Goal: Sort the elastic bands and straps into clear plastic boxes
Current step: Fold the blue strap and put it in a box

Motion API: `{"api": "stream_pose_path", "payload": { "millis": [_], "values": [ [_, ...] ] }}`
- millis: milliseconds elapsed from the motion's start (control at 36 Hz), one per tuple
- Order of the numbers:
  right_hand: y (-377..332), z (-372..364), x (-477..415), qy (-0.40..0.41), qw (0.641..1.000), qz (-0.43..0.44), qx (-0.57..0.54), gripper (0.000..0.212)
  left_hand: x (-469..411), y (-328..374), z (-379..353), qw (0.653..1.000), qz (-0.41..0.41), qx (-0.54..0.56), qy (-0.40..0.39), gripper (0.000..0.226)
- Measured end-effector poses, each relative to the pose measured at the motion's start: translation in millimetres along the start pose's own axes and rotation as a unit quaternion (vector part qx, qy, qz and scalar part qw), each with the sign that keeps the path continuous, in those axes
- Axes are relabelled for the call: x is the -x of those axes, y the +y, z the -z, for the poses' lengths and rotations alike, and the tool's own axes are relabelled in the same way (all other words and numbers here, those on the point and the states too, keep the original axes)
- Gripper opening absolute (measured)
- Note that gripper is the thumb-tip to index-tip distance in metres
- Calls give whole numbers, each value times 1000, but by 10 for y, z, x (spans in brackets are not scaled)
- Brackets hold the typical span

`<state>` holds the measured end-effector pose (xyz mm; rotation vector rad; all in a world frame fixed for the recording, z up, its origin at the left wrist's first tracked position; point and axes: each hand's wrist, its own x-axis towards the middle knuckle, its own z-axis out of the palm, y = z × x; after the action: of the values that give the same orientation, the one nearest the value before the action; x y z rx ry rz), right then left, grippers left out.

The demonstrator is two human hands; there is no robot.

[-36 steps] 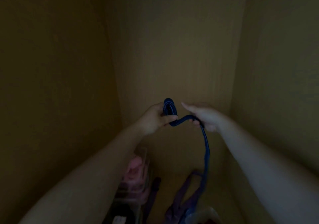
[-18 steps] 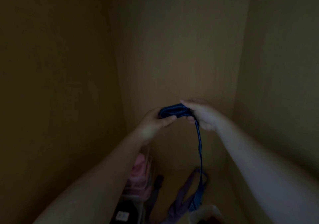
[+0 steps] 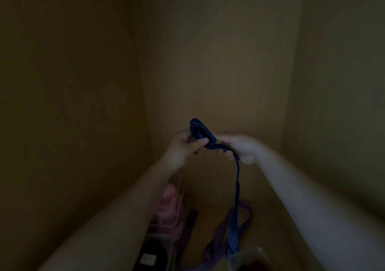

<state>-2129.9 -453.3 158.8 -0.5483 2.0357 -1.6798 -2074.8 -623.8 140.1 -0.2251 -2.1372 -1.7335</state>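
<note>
Up by the brown wooden wall (image 3: 218, 62), the left hand (image 3: 184, 146) pinches the rolled end of a long dark blue woven strap (image 3: 201, 132); the right hand (image 3: 242, 148) grips it just beside. This looks like the rolling-up step; next, wind in the hanging tail.

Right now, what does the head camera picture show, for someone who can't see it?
A left hand pinches the folded loops of a dark blue strap while a right hand grips it, its tail hanging down. Below lie a purple strap and a clear box holding something pink.
</note>
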Motion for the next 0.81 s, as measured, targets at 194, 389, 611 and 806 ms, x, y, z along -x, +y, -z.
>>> {"api": "stream_pose_path", "payload": {
  "millis": [194,389,611,806],
  "values": [
    [-95,49,14,42,996,-22,81,88,-71,197,154,972,23,-208,-108,26],
    [-185,-41,44,11,991,19,130,52,-114,238,126,910,27,-368,-192,36],
    [-65,66,24,-18,994,93,-46,23,24,30,108,994,22,-95,-55,21],
    [36,-19,3,-64,984,78,-147,47,135,-169,-127,989,60,135,5,38]
  ]
}}
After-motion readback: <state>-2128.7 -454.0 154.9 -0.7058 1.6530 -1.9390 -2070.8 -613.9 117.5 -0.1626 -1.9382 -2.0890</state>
